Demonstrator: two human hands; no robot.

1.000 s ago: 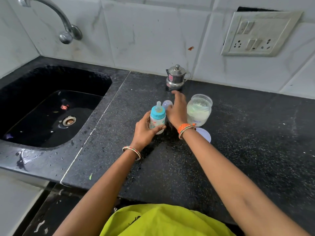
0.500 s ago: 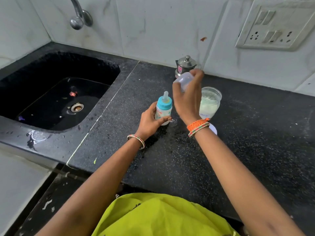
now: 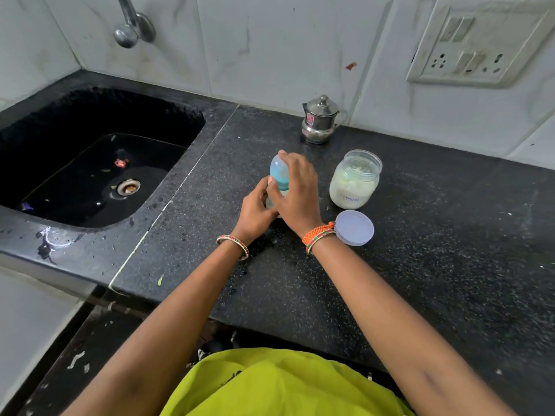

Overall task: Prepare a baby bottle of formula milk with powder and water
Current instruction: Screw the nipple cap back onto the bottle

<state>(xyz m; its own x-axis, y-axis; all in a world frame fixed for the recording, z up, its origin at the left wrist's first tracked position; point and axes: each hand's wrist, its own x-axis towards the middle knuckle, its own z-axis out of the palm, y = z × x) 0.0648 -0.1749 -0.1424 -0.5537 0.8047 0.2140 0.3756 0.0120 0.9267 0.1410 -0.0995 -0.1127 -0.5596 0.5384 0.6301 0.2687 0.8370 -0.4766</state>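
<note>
Baby bottle (image 3: 278, 187) stood upright on countertop (image 3: 420, 265), long axis vertical, clear cap (image 3: 277, 166) on top; base gripped by left hand (image 3: 255, 210), cap clasped from above by right hand (image 3: 295, 190); open powder jar (image 3: 355, 179) just beside

Black sink (image 3: 90, 163), wall tap (image 3: 132, 28), steel pot (image 3: 319, 120), switchboard (image 3: 477, 46)

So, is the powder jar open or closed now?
Open: the powder jar has no lid on its mouth, and its lid lies flat on the counter beside it.
</note>
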